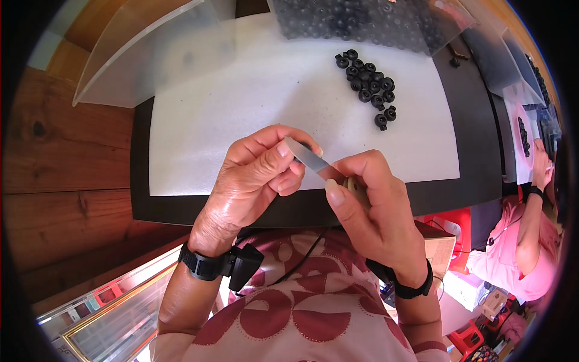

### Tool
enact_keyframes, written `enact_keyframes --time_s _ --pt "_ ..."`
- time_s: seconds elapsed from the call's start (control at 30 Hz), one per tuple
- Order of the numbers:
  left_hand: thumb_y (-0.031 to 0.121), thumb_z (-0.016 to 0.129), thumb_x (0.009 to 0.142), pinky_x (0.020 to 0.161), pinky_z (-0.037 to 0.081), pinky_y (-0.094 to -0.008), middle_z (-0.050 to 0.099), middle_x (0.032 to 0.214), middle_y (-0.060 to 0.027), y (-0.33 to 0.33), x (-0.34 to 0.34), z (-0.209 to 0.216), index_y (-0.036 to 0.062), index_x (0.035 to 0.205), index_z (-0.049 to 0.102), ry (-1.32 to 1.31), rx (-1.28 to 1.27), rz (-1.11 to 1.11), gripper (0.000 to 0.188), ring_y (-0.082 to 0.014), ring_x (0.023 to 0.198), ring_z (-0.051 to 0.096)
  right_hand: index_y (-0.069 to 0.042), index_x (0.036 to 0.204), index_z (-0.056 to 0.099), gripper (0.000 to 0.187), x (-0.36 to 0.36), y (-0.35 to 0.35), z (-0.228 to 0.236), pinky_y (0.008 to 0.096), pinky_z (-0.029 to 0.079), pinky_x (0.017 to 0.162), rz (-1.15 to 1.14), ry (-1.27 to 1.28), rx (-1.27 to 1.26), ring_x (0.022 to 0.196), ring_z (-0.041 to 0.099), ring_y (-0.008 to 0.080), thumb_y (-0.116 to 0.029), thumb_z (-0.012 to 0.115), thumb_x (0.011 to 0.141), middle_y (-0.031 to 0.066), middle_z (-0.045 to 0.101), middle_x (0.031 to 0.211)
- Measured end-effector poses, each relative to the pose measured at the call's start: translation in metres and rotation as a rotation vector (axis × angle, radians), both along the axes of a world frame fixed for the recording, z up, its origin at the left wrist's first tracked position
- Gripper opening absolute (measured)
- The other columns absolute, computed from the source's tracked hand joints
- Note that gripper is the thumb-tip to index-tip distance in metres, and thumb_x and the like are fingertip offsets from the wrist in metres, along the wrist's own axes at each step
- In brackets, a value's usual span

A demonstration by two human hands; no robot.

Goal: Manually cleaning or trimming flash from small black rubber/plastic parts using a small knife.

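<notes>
My right hand [380, 211] is closed round the pale handle [357, 192] of a small knife. The knife's grey blade [309, 158] points up and left to the fingers of my left hand [256, 166]. Those fingers are pinched on a small black part [306, 146], mostly hidden by the blade and the fingertips. Both hands are over the near edge of a white mat [241, 90]. Beyond my right hand lies a loose group of round black parts [375, 87] with small knobs.
A clear bin [362, 27] full of black parts stands at the far edge. At the far left is a translucent bin [132, 66]. The mat lies on a black table [476, 145]. On the right, another person's hand [541, 166] is beside a pink tray [520, 114].
</notes>
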State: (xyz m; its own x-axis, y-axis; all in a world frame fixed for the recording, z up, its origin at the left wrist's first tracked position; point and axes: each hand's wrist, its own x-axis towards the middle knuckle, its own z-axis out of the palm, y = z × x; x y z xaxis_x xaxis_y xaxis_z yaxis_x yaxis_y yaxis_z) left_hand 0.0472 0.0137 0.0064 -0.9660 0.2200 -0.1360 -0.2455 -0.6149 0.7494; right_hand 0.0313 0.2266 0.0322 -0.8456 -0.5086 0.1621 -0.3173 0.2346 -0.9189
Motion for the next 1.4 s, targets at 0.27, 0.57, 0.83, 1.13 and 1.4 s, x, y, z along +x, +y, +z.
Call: enact_keyframes --time_s 0.27,0.57,0.83,1.13,1.4 --pt "0.024 0.065 0.1 0.059 0.042 -0.0231 0.064 0.108 -0.0155 0.0 -0.001 0.0 -0.0078 0.117 0.058 0.013 0.008 0.014 0.037 -0.0078 0.067 0.045 -0.004 0.106 0.05 0.02 0.0 -0.004 -0.001 0.0371 0.047 0.054 -0.019 0.057 0.016 0.057 0.06 0.0294 -0.009 0.066 0.096 0.0105 0.064 0.077" --pt "0.025 0.065 0.1 0.06 0.042 -0.0231 0.064 0.11 -0.016 0.001 -0.002 0.0 -0.0068 0.116 0.059 0.012 -0.021 0.042 0.036 -0.0079 0.067 0.047 -0.004 0.105 0.05 0.02 -0.001 -0.003 -0.002 0.038 0.047 0.055 -0.026 0.059 0.029 0.06 0.063 0.0311 -0.009 0.067 0.095 0.0107 0.065 0.078" --pt "0.023 0.063 0.101 0.06 0.041 -0.0234 0.063 0.108 -0.0146 0.001 -0.001 0.001 -0.0067 0.118 0.059 -0.013 -0.007 0.068 0.034 -0.0081 0.066 0.046 -0.005 0.104 0.052 0.02 0.0 -0.003 -0.01 0.0377 0.048 0.055 -0.055 0.141 0.021 0.06 0.063 0.031 -0.006 0.069 0.092 0.0094 0.065 0.08" --pt "0.021 0.058 0.105 0.062 0.038 -0.0229 0.063 0.097 -0.0043 0.005 0.001 0.002 -0.0053 0.12 0.061 -0.012 0.021 0.076 0.03 -0.007 0.066 0.04 -0.006 0.104 0.052 0.022 0.0 -0.006 -0.01 0.0373 0.047 0.053 -0.047 0.19 0.009 0.058 0.063 0.0288 -0.005 0.07 0.091 0.0084 0.064 0.079" --pt "0.022 0.06 0.104 0.063 0.037 -0.0219 0.058 0.087 -0.0005 0.004 0.0 -0.002 -0.0046 0.118 0.063 0.065 -0.053 0.079 0.031 -0.0064 0.067 0.039 -0.006 0.103 0.051 0.023 -0.002 -0.003 -0.008 0.0383 0.046 0.051 -0.043 0.191 0.055 0.057 0.062 0.0292 -0.005 0.07 0.091 0.0086 0.064 0.079"
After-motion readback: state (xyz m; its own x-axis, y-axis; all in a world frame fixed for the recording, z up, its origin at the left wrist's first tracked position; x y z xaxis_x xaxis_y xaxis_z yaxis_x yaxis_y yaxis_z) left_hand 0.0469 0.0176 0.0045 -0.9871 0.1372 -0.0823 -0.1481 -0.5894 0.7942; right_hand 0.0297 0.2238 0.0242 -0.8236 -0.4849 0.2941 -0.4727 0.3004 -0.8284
